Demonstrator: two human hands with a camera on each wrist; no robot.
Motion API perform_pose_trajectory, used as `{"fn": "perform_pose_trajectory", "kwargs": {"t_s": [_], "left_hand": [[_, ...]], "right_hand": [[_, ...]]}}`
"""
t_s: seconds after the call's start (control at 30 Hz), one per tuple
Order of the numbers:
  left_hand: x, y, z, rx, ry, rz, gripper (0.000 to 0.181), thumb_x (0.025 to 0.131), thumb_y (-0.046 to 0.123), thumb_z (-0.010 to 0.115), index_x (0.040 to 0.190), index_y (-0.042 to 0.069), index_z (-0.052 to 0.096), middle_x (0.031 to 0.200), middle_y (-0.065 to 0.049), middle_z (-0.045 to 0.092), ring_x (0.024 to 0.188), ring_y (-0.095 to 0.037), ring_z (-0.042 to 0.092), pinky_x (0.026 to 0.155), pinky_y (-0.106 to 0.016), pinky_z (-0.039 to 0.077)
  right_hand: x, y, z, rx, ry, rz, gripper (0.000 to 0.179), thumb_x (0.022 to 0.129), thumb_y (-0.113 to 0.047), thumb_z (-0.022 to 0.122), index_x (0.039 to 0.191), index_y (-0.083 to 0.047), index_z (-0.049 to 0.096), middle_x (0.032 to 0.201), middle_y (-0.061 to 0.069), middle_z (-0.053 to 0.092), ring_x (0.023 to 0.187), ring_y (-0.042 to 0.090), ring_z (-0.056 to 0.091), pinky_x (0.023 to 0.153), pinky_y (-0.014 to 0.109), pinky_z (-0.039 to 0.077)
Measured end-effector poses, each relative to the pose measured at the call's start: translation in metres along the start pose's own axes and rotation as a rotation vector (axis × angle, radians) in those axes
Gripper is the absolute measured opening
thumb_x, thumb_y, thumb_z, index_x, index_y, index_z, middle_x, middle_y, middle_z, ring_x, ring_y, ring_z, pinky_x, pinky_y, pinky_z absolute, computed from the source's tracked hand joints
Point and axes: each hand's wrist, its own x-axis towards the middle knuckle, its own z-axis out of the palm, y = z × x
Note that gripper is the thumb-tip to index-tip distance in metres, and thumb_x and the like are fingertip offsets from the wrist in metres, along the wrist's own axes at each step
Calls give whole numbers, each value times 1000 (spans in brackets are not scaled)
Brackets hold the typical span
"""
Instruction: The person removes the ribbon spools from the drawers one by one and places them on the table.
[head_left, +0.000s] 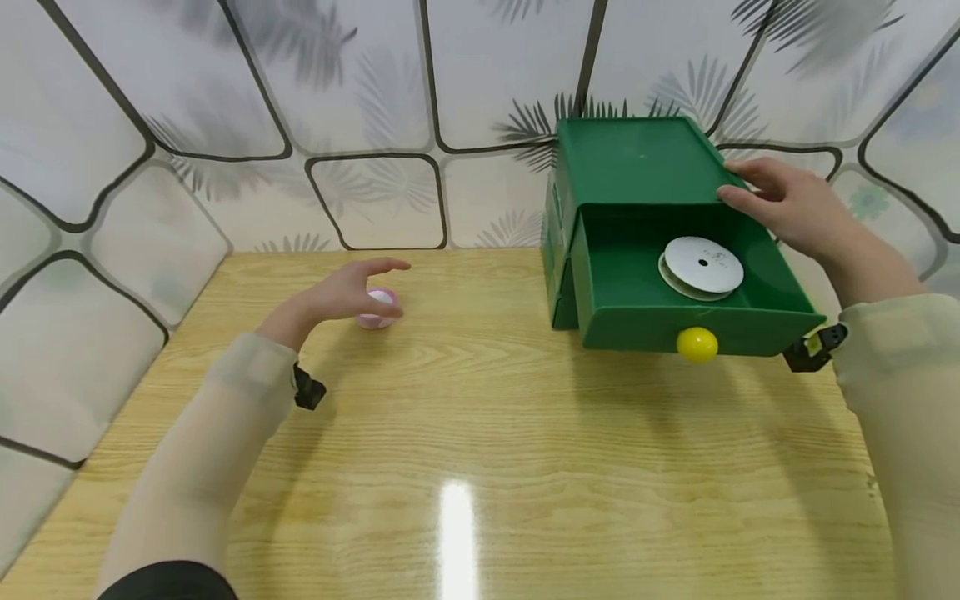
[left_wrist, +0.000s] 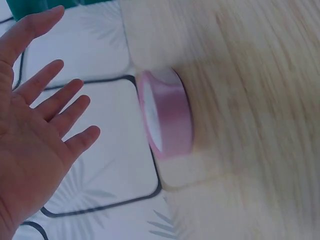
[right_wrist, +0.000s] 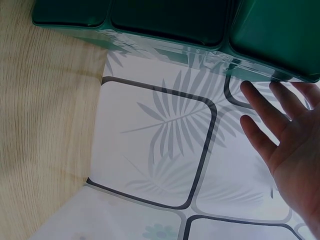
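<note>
Here in the head view, the left hand (head_left: 337, 293) is wide, thumb and forefinger parted, the thumb overlapping the pink ribbon roll (head_left: 381, 296) on the far left of the wooden table (head_left: 465, 417). Over on the right, the right hand (head_left: 798, 204) rests loosely extended at the right edge of the green cabinet (head_left: 637, 167); its drawer (head_left: 630, 327) stands open, white spool (head_left: 712, 275) inside, yellow knob (head_left: 697, 344) on the near face.

Left wrist view: fingers spread, palm bare, and the pink ribbon roll sits apart from them!

Right wrist view: fingers fairly straight by the green cabinet's edge; how firmly they press, I cannot tell.
</note>
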Motion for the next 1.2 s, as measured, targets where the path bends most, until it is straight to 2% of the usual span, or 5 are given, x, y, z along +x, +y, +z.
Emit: {"fn": "perform_pose_trajectory", "kwargs": {"t_s": [0.33,0.67,0.8,1.0,1.2], "left_hand": [[3,49,9,-38,39,162,67,89,31,72,147,13,42,150,-8,40,139,-28,31,110,-50,25],[11,95,21,-166,86,321,58,92,25,69,145,15,46,145,3,45,135,-13,36,111,-37,25],[19,113,23,-215,100,392,56,93,22,68,144,13,46,144,3,46,132,-11,40,110,-39,27],[32,139,26,-249,130,512,54,92,13,68,142,7,47,143,-1,48,129,-12,44,106,-35,33],[41,163,26,-267,112,574,55,92,14,68,142,7,47,141,-1,50,127,-10,45,105,-32,34]], "right_hand": [[-1,-1,0,5,-2,-6,62,102,-37,46,154,-8,26,151,29,27,132,56,27,100,70,23],[-2,-2,1,13,4,-2,63,102,-38,46,154,-8,26,151,28,27,133,55,28,101,70,23],[-1,-1,0,12,8,-3,63,102,-38,46,153,-7,26,151,29,28,132,55,28,101,70,23],[-1,0,0,17,5,3,63,102,-38,46,154,-7,26,151,29,28,133,54,27,101,70,23],[0,1,1,15,2,0,63,102,-38,46,154,-7,26,151,29,27,133,54,28,101,70,23]]}}
